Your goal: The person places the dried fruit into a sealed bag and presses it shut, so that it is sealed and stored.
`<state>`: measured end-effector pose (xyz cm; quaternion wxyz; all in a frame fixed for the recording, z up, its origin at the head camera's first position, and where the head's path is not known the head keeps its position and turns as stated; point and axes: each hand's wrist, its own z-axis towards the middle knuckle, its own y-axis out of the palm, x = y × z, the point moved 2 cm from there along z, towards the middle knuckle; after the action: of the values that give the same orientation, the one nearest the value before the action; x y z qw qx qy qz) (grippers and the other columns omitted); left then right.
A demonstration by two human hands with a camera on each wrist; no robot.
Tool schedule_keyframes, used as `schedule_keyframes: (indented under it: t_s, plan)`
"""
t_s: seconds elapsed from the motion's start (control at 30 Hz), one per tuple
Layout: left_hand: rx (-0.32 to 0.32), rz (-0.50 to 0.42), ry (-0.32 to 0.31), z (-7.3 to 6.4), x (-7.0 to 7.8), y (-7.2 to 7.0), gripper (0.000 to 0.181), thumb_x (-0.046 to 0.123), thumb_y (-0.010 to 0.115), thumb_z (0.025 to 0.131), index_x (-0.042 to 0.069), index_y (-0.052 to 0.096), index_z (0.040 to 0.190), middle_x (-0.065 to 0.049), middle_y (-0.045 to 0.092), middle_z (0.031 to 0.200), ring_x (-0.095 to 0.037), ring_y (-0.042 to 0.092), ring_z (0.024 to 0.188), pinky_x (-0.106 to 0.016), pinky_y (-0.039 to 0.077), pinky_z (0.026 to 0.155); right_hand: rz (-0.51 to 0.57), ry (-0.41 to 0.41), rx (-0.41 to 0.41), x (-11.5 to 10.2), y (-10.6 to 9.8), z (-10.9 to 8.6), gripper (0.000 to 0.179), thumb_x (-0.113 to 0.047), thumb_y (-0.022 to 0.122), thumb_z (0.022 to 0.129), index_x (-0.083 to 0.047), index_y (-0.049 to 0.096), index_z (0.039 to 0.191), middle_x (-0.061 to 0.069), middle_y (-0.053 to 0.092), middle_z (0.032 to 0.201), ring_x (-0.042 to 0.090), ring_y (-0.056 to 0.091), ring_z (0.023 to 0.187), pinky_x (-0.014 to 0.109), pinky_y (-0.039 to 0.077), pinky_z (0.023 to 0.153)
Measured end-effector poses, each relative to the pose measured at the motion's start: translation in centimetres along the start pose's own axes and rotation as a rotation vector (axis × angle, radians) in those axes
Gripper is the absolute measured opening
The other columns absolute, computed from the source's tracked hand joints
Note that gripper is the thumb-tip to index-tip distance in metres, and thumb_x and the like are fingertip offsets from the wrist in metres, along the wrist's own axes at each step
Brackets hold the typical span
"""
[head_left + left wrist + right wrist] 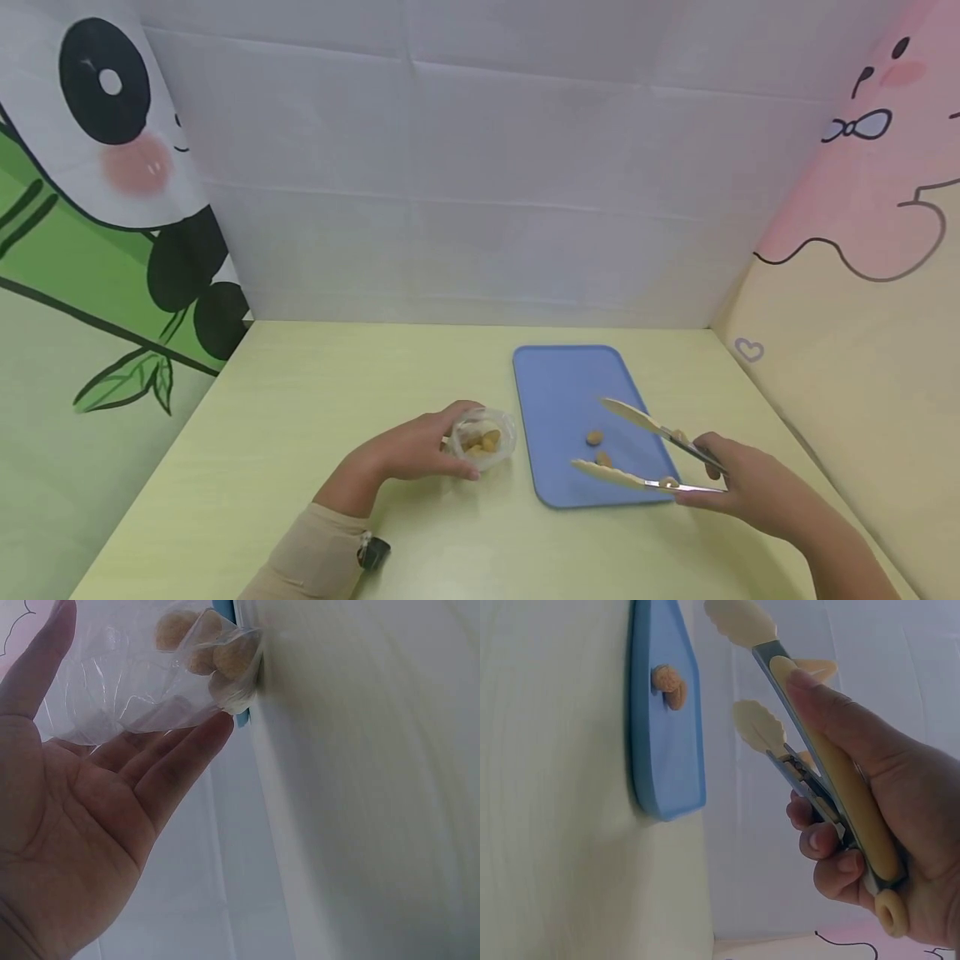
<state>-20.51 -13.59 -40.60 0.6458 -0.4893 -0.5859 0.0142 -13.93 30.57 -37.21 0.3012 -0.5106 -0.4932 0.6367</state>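
Observation:
My left hand holds a clear plastic bag that stands open at the top, left of the tray. Thumb and fingers lie on opposite sides of the bag. Inside it are several light-brown, rough, round nut-like pieces. On the blue tray lie two more brown nut-like pieces, close together. My right hand grips a pair of tongs with cream scalloped tips and metal arms. Over the tray, the tongs' arms are spread apart, with nothing between the tips.
The tray lies lengthwise on a pale yellow table, right of its middle. A whitish sheet hangs along the back. Cartoon-printed panels stand at the left and right sides.

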Motion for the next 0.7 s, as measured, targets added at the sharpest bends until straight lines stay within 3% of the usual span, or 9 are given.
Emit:
schedule_keyframes:
  t_s: [0.47, 0.7]
  plan:
    - [-0.002, -0.01, -0.001, 0.2, -0.3, 0.0, 0.088, 0.05, 0.076, 0.081, 0.039, 0.023, 0.15, 0.0, 0.055, 0.129, -0.013, 0.056, 0.107, -0.039, 0.047, 0.092, 0.023, 0.018, -0.027, 1.5, 1.4, -1.0, 0.046, -0.059, 0.072, 0.079, -0.02, 0.051, 0.088, -0.01, 0.042, 0.067, 0.0, 0.032, 0.055, 0.022, 0.031, 0.05]
    - [-0.003, -0.01, 0.01, 0.2, -0.2, 0.0, 0.091, 0.05, 0.076, 0.081, 0.03, 0.024, 0.152, -0.002, 0.055, 0.127, -0.015, 0.056, 0.104, -0.038, 0.047, 0.088, 0.033, 0.016, -0.038, 1.7, 2.0, -1.1, 0.039, -0.055, 0.071, 0.082, -0.021, 0.052, 0.088, -0.013, 0.038, 0.063, -0.001, 0.031, 0.054, 0.022, 0.03, 0.049]
